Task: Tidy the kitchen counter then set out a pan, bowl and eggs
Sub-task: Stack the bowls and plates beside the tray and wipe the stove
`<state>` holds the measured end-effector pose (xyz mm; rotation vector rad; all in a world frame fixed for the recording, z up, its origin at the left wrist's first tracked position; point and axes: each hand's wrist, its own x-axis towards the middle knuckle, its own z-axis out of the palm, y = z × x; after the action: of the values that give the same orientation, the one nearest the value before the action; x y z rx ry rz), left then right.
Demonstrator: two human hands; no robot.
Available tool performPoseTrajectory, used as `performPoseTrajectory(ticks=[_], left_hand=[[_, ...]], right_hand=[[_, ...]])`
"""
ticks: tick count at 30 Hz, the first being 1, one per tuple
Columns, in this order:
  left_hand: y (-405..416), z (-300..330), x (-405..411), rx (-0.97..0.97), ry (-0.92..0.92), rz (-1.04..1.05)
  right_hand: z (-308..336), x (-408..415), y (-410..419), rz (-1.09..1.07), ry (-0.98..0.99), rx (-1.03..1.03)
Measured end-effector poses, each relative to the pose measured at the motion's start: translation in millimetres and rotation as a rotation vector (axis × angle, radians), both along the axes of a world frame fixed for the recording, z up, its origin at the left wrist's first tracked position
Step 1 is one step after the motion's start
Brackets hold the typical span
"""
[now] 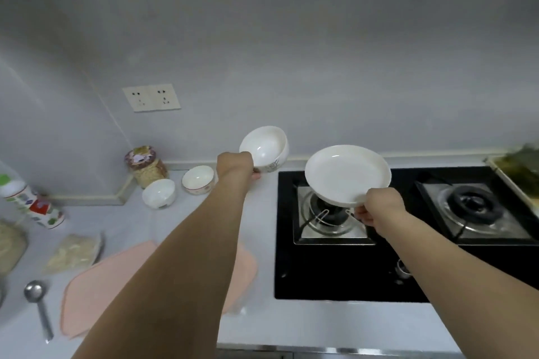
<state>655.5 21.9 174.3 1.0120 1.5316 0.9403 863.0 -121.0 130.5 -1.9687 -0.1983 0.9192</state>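
Pale grey worktop (186,227) runs along a plain grey wall; a double wall socket (151,97) sits above the left stretch. A black glass gas hob (335,271) is set into the worktop at right. Burners: 2, the left burner (323,217) partly hidden by a raised plate, the right burner (472,207) bare.

Bowls, white: 3. One patterned bowl (267,147) is held up off the worktop, tilted with its mouth toward the viewer, by the left hand (234,165), whose fingers curl round the near rim. Two more stand on the worktop near the wall: a red-rimmed bowl (198,179) upright, and a plain bowl (159,193) tipped on its side just left of it.

Plates: 1. The white plate (347,173) is held tilted above the left burner; the right hand (379,207) pinches its near rim, thumb on top.

Other items, 1 each: a lidded jar (145,166) of pale contents in the wall corner, a printed canister (32,204) lying tilted at far left, a pink mat (102,285) under the left forearm, a metal spoon (38,303) beside it, and a clear bag (73,253) of pale food. A tray of greens (522,172) shows at the right edge, blurred.
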Motion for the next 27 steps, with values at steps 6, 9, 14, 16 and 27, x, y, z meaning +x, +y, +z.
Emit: performPoseTrajectory(ticks=[6,9,14,16,27], left_hand=[[-79.8,10.9,124.2,0.012,-0.01,-0.225],[-109.9,17.2,180.9,0.027,0.012,-0.346],[-153.1,27.0,273.6,0.037,0.069,-0.566],[-171.3,26.4,311.4,0.041,0.074,-0.644],[-286.3,22.9,492.4,0.092,0.07,-0.799]], right_hand=[[9.0,95.0,-107.8,-0.16,0.012,0.015],[9.4,137.4,-149.2,-0.213,-0.017,-0.019],[1.1,192.3,-205.3,-0.326,-0.082,-0.048],[0.4,213.7,-227.5,-0.353,-0.086,-0.056],[-21.2,366.4,-364.1,-0.486,-0.131,-0.112]])
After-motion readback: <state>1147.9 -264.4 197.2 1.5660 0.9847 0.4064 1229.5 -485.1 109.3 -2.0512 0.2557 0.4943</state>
